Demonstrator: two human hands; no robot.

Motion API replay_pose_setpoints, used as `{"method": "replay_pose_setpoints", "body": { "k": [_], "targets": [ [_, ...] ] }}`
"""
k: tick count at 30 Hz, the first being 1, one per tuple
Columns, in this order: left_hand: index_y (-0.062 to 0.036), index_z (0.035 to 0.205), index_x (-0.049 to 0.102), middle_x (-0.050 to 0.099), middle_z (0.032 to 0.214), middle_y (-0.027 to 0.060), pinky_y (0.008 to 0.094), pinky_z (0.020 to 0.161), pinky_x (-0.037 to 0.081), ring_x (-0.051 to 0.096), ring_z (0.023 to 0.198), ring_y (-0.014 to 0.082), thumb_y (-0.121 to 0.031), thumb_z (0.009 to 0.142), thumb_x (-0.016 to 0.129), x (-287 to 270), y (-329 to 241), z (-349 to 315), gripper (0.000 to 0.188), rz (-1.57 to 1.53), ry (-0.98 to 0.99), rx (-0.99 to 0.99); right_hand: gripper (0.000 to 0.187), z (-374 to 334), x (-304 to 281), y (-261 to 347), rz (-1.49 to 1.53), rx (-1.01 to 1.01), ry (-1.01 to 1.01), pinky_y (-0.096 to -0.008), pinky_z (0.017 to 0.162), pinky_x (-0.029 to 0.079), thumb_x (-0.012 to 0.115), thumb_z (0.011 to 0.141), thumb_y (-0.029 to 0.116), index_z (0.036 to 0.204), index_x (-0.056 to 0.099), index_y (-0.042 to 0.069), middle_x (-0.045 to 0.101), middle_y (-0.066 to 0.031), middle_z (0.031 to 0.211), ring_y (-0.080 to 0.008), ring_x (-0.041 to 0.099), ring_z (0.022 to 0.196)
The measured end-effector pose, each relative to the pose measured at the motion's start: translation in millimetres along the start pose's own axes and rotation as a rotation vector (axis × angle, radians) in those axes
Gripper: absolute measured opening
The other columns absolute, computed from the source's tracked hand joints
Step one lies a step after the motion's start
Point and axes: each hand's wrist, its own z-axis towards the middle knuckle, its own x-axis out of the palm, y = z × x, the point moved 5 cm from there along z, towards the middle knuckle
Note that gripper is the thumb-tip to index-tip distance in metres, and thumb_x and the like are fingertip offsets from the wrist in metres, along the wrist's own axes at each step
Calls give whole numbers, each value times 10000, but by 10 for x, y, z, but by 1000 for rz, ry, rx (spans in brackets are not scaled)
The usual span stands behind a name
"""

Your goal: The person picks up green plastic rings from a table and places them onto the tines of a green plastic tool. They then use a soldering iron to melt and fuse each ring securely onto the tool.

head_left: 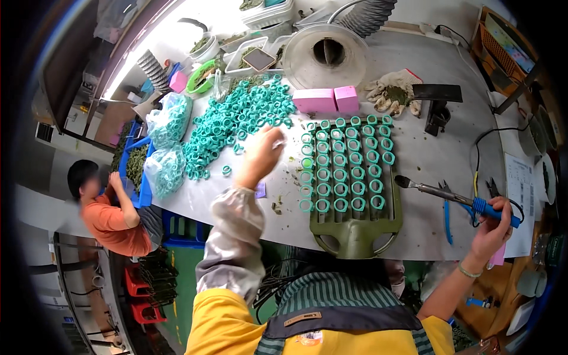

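Observation:
My right hand (490,235) is wrapped round the blue handle of a soldering iron (452,197). The iron's broad dark tip points left, beside an olive-green rack (357,232). Rows of teal hexagonal plastic rings (340,174) sit on this rack. To the left of it, my left hand (260,155) is raised over the table with its fingers bent together. Whatever may be between those fingertips is too small to make out. Beyond this hand spreads a large heap of loose teal rings (236,112).
Pink blocks (315,100), a stained glove (395,92) and a black stand (438,109) stand behind the rack. Blue-handled pliers (448,216) lie near the iron. Bagged rings (170,118) are at the left. A co-worker in orange (118,222) sits beyond the table.

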Motion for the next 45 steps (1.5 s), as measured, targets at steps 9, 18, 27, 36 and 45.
{"method": "replay_pose_setpoints", "body": {
  "k": [9, 18, 27, 36, 45],
  "targets": [
    [-65, 940, 655, 625, 895, 116, 381, 720, 514, 638, 807, 263, -141, 779, 754, -113, 625, -728, 203, 182, 6, -138, 247, -16, 62, 73, -1, 21, 9, -212, 495, 377, 585, 952, 249, 790, 603, 63, 617, -55, 871, -91, 516, 631],
    [-23, 1172, 664, 553, 1166, 48, 234, 806, 536, 600, 946, 81, 14, 879, 658, 129, -1112, -97, 295, -704, 157, -17, 283, -119, 162, 187, -30, -13, 44, -229, 514, 405, 586, 980, 232, 796, 604, 18, 623, -72, 840, -110, 513, 600],
    [-54, 1127, 689, 641, 1150, 98, 383, 887, 500, 588, 1049, 308, -18, 829, 697, 753, -2000, 166, 301, -466, 116, 368, 262, -145, 207, 26, 17, 25, 17, -244, 516, 451, 588, 975, 207, 811, 621, 6, 654, -99, 837, -128, 572, 612],
    [-22, 1089, 686, 659, 1125, 132, 416, 932, 476, 595, 1052, 340, 14, 789, 701, 895, -1980, 183, 302, -392, 122, 423, 271, -149, 240, -4, 22, 35, 51, -233, 513, 466, 584, 980, 224, 822, 640, 12, 672, -94, 815, -123, 577, 572],
    [-36, 1056, 639, 607, 989, 143, 391, 820, 497, 599, 901, 326, -52, 862, 683, 418, -1166, 214, 199, -737, -14, 98, 239, -34, -287, 2, -78, -61, 7, -225, 500, 365, 537, 979, 240, 844, 599, 53, 608, -47, 877, -104, 497, 609]
  ]
}}
